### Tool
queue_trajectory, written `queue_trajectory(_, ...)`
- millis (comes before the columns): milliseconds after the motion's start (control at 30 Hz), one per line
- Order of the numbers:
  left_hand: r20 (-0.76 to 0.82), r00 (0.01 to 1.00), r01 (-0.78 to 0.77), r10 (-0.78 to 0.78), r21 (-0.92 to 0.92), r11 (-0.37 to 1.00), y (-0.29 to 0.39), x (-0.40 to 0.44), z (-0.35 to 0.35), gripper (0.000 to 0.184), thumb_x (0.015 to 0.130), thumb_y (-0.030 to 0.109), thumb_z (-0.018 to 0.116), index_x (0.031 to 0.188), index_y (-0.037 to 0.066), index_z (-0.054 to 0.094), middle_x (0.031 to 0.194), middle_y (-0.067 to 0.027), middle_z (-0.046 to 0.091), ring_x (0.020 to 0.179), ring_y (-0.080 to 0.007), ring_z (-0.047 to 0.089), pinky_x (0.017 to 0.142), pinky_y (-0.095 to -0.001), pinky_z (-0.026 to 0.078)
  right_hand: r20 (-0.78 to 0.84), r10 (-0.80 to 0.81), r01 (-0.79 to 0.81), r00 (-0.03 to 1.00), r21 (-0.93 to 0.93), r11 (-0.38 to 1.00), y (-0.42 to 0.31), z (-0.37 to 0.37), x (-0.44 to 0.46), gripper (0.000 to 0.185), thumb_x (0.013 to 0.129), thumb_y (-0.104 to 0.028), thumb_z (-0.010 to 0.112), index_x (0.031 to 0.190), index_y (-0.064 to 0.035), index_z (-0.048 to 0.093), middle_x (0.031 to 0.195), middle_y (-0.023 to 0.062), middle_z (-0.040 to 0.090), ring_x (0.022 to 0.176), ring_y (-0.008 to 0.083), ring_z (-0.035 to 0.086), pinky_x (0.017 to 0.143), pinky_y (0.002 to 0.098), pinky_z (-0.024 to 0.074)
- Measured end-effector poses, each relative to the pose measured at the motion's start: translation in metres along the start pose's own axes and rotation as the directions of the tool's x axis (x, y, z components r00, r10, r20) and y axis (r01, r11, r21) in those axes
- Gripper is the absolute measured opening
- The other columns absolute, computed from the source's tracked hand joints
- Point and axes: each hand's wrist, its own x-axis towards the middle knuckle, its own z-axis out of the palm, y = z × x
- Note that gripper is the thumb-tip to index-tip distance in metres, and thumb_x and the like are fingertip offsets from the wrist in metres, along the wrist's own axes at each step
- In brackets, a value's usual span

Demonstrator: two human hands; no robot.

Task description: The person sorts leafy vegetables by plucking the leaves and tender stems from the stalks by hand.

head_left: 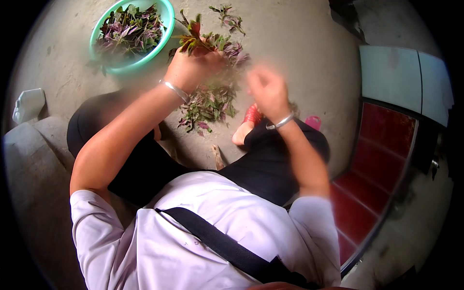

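My left hand (195, 67), with a silver bangle on its wrist, is closed around a leafy sprig (195, 39) of green and reddish-purple leaves. It hovers over a loose pile of picked leaves (208, 105) on the floor. To the right, my right hand (268, 92) is raised with its fingers curled in, somewhat blurred; what they pinch, if anything, cannot be made out. A green plastic basin (170, 20) beyond my left hand holds many similar leaves (129, 31). Another few sprigs (229, 20) lie on the floor farther off.
Concrete floor (299, 34) surrounds the pile. My foot in a red sandal (252, 116) is near its right edge, with a pink object (313, 123) beyond my knee. A whitish plastic container (29, 105) stands at left. Red tiles (382, 154) and pale panels (391, 72) border the right.
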Motion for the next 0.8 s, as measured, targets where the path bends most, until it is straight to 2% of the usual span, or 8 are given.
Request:
queue_trajectory(167,0.091,0.979,-0.180,0.180,-0.011,0.984,-0.005,-0.003,0.004,0.021,0.082,0.020,0.054,0.086,0.000,0.059,0.076,-0.0055,0.062,0.063,-0.0114,0.055,0.055,-0.0229,0.044,0.085,-0.072,0.050,0.994,0.233,0.971,-0.005,0.008,0.000,0.013,0.078,-0.014,0.060,0.079,-0.0010,0.061,0.064,0.0055,0.057,0.053,0.0084,0.051,0.049,0.0243,0.0405)
queue_trajectory(233,0.137,0.919,-0.366,0.369,-0.051,0.929,-0.019,0.005,0.003,0.021,0.082,0.020,0.053,0.084,-0.001,0.059,0.073,-0.0061,0.061,0.061,-0.0118,0.055,0.054,-0.0236,0.044,0.105,-0.094,0.093,0.990,0.015,0.996,-0.012,0.005,0.000,0.015,0.076,-0.013,0.059,0.084,-0.0007,0.062,0.070,0.0068,0.059,0.058,0.0102,0.054,0.053,0.0242,0.0427)
queue_trajectory(267,0.199,0.837,-0.545,0.510,0.214,0.811,-0.018,0.007,-0.001,0.021,0.082,0.020,0.054,0.084,-0.001,0.059,0.072,-0.0060,0.061,0.061,-0.0116,0.054,0.054,-0.0237,0.044,0.106,-0.107,0.110,0.989,-0.026,0.994,-0.009,0.007,0.002,0.015,0.076,-0.013,0.059,0.084,-0.0005,0.062,0.069,0.0069,0.059,0.058,0.0109,0.055,0.053,0.0243,0.0430)
queue_trajectory(367,0.064,0.930,-0.363,0.362,0.315,0.877,-0.007,-0.003,0.007,0.020,0.081,0.019,0.057,0.083,0.000,0.059,0.070,-0.0051,0.060,0.060,-0.0106,0.054,0.054,-0.0236,0.044,0.135,-0.121,0.126,0.983,-0.024,0.992,-0.004,0.009,0.000,0.016,0.075,-0.013,0.057,0.082,0.0008,0.061,0.070,0.0081,0.060,0.055,0.0129,0.054,0.053,0.0253,0.0438)
queue_trajectory(467,0.140,0.949,-0.311,0.284,0.247,0.918,-0.004,-0.009,0.008,0.020,0.082,0.020,0.057,0.083,0.001,0.060,0.072,-0.0053,0.061,0.062,-0.0101,0.055,0.056,-0.0230,0.044,0.149,-0.148,0.160,0.978,-0.073,0.984,-0.007,0.007,-0.004,0.015,0.076,-0.011,0.057,0.082,0.0018,0.061,0.067,0.0064,0.059,0.053,0.0098,0.052,0.051,0.0233,0.0422)
queue_trajectory(600,0.174,0.969,-0.153,0.176,-0.141,0.978,-0.010,-0.002,0.008,0.020,0.084,0.021,0.057,0.088,0.002,0.059,0.081,-0.0051,0.061,0.071,-0.0099,0.056,0.063,-0.0212,0.045,0.024,-0.041,0.037,0.999,0.165,0.986,-0.004,0.014,-0.006,0.014,0.078,-0.010,0.055,0.081,0.0021,0.061,0.066,0.0008,0.057,0.053,0.0042,0.048,0.049,0.0196,0.0397)
queue_trajectory(767,0.179,0.984,0.040,0.006,-0.253,0.967,0.000,-0.003,0.012,0.016,0.084,0.018,0.056,0.090,0.003,0.059,0.079,-0.0044,0.061,0.071,-0.0094,0.056,0.065,-0.0201,0.045,0.076,0.223,-0.235,0.972,0.377,0.896,-0.022,0.013,-0.012,0.017,0.085,-0.012,0.047,0.088,0.0006,0.058,0.070,0.0010,0.056,0.056,0.0048,0.048,0.050,0.0181,0.0387)
queue_trajectory(800,0.190,0.982,0.047,0.008,-0.283,0.958,-0.005,-0.002,0.011,0.015,0.084,0.018,0.056,0.090,0.004,0.059,0.079,-0.0042,0.060,0.071,-0.0094,0.056,0.065,-0.0202,0.046,0.062,0.153,-0.165,0.986,0.332,0.929,-0.018,0.015,-0.015,0.017,0.086,-0.013,0.045,0.087,0.0000,0.057,0.066,-0.0006,0.053,0.056,0.0045,0.047,0.049,0.0176,0.0374)
